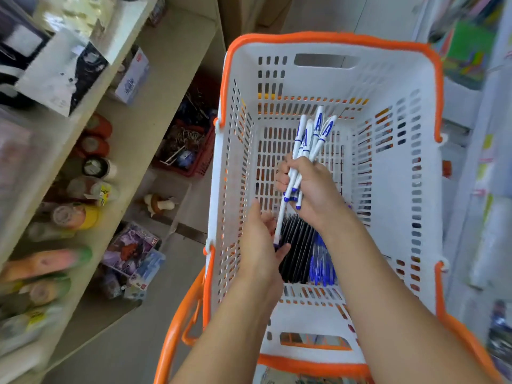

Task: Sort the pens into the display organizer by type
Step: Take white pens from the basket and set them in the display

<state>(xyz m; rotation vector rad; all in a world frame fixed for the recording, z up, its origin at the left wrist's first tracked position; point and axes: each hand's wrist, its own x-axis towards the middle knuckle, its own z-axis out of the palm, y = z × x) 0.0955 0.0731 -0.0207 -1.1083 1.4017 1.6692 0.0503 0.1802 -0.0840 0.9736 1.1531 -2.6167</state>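
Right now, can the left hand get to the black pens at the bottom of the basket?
Probably yes. The left hand is already down inside the basket, right beside the black pens, and nothing covers them. It does hold one white pen, so its grip is partly busy.

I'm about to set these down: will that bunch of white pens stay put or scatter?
The white pens, bunched in the right hand, look smooth, round and stiff, so they would probably roll apart. They seem light. One held by the left hand could slip.

Bundle of white plastic pens with blue caps [307,151], fanned upward, far ends spread. One white pen [280,221] slants apart. Black pens [297,245] and blue pens [321,261] lie side by side, near end.
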